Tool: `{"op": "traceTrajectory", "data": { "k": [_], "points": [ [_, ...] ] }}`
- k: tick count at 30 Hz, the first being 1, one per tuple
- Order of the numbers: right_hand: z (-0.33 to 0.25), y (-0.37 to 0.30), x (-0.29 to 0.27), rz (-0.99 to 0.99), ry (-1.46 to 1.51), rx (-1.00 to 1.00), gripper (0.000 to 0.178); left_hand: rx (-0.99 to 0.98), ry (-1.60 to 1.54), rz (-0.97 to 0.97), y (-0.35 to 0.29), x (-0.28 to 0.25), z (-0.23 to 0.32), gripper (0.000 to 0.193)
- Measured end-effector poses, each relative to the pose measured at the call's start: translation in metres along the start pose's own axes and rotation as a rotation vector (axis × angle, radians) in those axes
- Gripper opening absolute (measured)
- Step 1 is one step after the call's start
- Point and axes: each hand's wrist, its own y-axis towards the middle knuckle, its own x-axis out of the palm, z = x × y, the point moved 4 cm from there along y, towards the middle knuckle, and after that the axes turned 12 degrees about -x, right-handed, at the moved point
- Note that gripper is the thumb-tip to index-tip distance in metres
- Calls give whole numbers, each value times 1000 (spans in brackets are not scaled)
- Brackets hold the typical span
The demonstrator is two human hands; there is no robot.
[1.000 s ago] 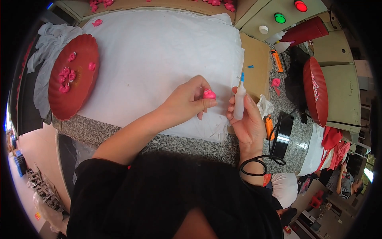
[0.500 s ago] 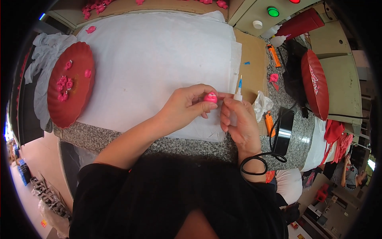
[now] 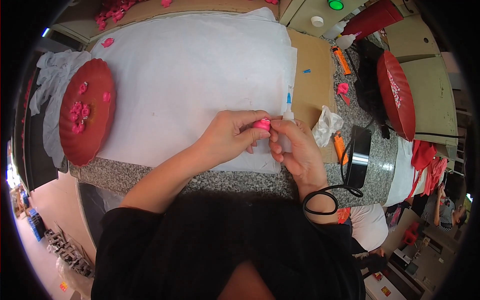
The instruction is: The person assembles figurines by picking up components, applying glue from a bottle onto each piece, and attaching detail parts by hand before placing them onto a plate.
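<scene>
Between the thumb and fingers of my left hand (image 3: pixel 231 131) is a small pink figurine (image 3: pixel 261 125) with a white detail on its upper side. My right hand (image 3: pixel 299 147) holds a white needle-tipped glue bottle (image 3: pixel 288 115), its blue-based needle pointing up and away from me. The right thumb and forefinger reach the figurine's right side and seem to touch it. Both hands are over the near right part of a white paper sheet (image 3: pixel 200 65).
A red scalloped plate (image 3: pixel 100 127) at left bears several pink pieces. Another red plate (image 3: pixel 407 117) with small white bits stands right. Crumpled tissue (image 3: pixel 327 124), orange tubes (image 3: pixel 341 61), a phone (image 3: pixel 359 157) and a black cable (image 3: pixel 345 189) lie right of my hands.
My right hand has moved left, bringing its thumb and forefinger up to the figurine. The needle bottle has shifted left with it. The left hand still grips the figurine, which looks slightly turned.
</scene>
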Motion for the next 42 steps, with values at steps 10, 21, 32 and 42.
{"op": "traceTrajectory", "data": {
  "k": [10, 21, 32, 42],
  "points": [
    [3, 0, -1, 14, -38, 19, 13, -10, 3, 5, 0, 0, -2, 26],
    [6, 3, -3, 3, -73, 15, 12, -13, -25, -18, 5, 0, -7, 27],
    [8, 4, -4, 2, -96, 1, 14, -39, -21, -19, 6, 0, -8, 27],
    [8, 4, -3, -8, -114, -3, 14, -33, -24, -12, 7, 0, -10, 27]
  ]
}}
